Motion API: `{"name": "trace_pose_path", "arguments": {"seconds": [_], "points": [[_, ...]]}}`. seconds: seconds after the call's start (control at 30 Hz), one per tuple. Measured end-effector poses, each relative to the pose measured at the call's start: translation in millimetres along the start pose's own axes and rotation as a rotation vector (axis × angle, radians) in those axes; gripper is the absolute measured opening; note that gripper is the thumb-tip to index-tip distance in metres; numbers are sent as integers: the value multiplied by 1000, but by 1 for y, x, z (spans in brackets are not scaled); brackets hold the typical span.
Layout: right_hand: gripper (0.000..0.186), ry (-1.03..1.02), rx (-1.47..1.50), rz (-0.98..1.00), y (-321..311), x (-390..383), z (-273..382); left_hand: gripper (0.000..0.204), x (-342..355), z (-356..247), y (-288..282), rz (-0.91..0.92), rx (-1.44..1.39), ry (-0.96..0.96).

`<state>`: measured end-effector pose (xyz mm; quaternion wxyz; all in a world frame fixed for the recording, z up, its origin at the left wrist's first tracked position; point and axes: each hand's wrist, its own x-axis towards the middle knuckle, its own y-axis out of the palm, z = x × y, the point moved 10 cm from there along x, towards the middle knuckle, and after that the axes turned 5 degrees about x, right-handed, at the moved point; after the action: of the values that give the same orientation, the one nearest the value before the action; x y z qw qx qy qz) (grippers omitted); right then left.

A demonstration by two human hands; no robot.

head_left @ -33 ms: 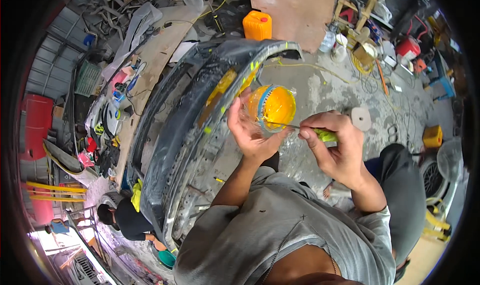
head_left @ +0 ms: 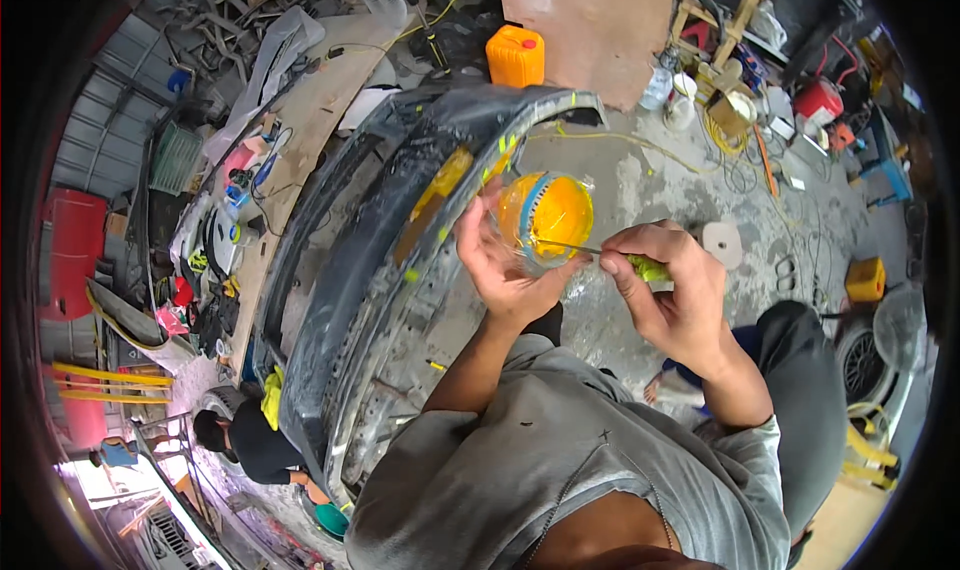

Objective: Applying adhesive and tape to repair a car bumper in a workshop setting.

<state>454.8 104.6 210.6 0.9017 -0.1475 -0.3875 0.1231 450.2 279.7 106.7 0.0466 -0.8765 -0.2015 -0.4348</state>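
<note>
In my left hand (head_left: pixel 515 280), fingers wrapped round its side, is a tilted clear plastic tub (head_left: pixel 520 205) with a blue band near its mouth. Thick yellow-orange paint (head_left: pixel 562 210) coats its inside. Between the thumb and fingers of my right hand (head_left: pixel 675 290) is a thin rod with a yellow-green handle (head_left: pixel 648 268). Its shaft reaches left across the tub's rim, and the tip touches the paint. Most of the handle is hidden by my palm. Just left of the tub stands a long dark car bumper (head_left: pixel 350 260) with sanded patches and yellow marks.
An orange jerrycan (head_left: pixel 516 58) stands beyond the bumper. Left of it, a cluttered board (head_left: pixel 290 195) carries tools and wrappings. A person in dark clothing (head_left: pixel 800 400) is close on my right; another (head_left: pixel 255 440) bends at the bumper's near end. A yellow cable (head_left: pixel 630 142) crosses the floor.
The rod's tip has shifted slightly within the tub. Both hands keep their grips. The person on my right has moved a little, and more of a foot shows.
</note>
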Motion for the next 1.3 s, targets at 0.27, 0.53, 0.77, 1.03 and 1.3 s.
{"name": "trace_pose_path", "arguments": {"seconds": [0.27, 0.53, 0.77, 1.03, 1.3], "points": [[34, -113, -332, 220, -20, 126, -186, 119, 84, 184, 107, -6, 117, -22], [27, 146, -208, 145, -60, 241, -366, 107, 150, 346, 201, -88, 190, -221], [25, 282, -1, 272, -89, 273, -509, 104, 140, 425, 274, -12, 295, -565], [33, 148, 25, 623, -125, 321, -713, 103, 113, 574, 406, -35, 345, -850], [34, 150, 137, 996, -148, 424, -797, 106, 175, 645, 506, -354, -1, -880]]}}
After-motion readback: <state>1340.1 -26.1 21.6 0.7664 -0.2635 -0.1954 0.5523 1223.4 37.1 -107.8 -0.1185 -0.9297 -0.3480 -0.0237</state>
